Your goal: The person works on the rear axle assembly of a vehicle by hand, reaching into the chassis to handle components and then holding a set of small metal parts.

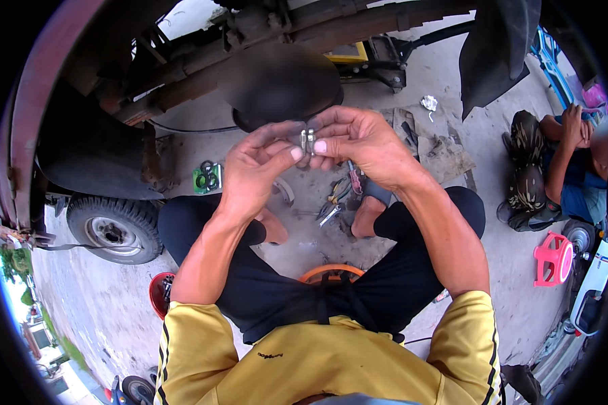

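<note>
In front of me I hold up two small shiny metal parts side by side, too small to name surely. My left hand pinches the left metal part between thumb and fingers. The right metal part is pinched in my right hand, whose fingertips almost meet the left ones. The fingers are dark with grime. On the ground below lie pliers with pinkish-red handles and a silver wrench. Behind my hands is a round black drum-like part, partly blurred.
Vehicle frame beams hang overhead, with a wheel at left. Black rubber rings lie on a green packet. A red bucket stands by my left thigh. Another person sits at right, near a pink stool.
</note>
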A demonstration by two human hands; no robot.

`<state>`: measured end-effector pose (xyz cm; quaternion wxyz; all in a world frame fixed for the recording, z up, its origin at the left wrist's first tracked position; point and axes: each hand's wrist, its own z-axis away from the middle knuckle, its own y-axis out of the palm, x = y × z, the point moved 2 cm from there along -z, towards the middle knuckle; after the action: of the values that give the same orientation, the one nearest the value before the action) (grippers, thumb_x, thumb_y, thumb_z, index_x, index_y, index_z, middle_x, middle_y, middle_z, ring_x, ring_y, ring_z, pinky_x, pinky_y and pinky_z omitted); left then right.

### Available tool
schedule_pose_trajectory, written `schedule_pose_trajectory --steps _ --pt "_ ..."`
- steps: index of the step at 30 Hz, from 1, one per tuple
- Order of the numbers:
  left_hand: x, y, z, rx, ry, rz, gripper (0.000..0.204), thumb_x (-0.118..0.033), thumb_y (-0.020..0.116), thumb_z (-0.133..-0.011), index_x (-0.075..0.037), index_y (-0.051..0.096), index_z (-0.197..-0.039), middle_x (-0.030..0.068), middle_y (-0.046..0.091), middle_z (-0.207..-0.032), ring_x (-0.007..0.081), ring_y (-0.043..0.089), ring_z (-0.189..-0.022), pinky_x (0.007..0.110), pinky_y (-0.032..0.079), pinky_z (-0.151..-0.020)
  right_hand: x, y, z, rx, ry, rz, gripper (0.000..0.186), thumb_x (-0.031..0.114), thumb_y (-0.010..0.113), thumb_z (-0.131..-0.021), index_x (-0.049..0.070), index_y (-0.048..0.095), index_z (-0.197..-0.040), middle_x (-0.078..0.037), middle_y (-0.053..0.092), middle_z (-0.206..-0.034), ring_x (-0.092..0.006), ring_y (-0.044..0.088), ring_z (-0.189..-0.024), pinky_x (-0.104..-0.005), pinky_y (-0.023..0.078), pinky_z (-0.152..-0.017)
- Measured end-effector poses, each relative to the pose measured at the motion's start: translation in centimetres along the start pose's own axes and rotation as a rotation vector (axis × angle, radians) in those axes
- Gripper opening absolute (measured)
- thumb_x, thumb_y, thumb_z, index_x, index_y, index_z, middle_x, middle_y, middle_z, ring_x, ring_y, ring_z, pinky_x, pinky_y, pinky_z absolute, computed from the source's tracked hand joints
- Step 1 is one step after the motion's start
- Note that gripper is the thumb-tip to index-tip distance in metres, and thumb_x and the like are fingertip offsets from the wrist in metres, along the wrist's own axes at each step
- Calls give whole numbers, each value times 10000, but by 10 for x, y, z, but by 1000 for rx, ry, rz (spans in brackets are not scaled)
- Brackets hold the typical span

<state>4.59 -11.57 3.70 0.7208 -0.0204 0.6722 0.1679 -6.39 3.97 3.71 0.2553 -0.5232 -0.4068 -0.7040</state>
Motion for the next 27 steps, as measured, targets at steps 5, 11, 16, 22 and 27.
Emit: schedule_pose_trajectory --steps 5,11,16,22,27 --pt "-1 0 -3 19 10 -2 352 37 665 -864 40 598 -1209 107 692 -1053 148 660 -936 275 528 -838 0 -2 -1 -16 2 -1 254 11 640 -898 -64 595 -1136 -117 693 -882 -148 677 -782 -256 551 -683" --pt "1 -2 -2 -2 -10 -43 343 25 664 -871 55 596 -1205 118 691 -1057 152 664 -926 274 534 -831 0 -1 1 -42 32 24 232 28 635 -907 -61 617 -1121 -117 695 -864 -145 673 -765 -256 548 -681" --pt "2 -5 -2 -21 -22 -32 332 7 657 -883 50 598 -1207 122 688 -1057 159 674 -889 288 557 -801 -5 -1 -2 -47 19 16 244 64 645 -913 -59 622 -1122 -117 700 -862 -141 667 -744 -257 545 -678" --pt "2 -4 -1 -48 -51 12 300 -21 649 -899 36 610 -1192 116 693 -1018 166 686 -837 292 571 -770 -7 0 -4 -49 32 19 258 92 665 -909 -58 628 -1116 -110 704 -848 -136 665 -738 -253 542 -669" --pt "2 -5 0 -58 -81 61 279 -26 639 -905 28 619 -1178 110 696 -984 170 690 -832 290 574 -773 -7 3 -4 -61 50 34 259 101 668 -910 -61 629 -1109 -115 706 -841 -138 664 -723 -253 542 -662"
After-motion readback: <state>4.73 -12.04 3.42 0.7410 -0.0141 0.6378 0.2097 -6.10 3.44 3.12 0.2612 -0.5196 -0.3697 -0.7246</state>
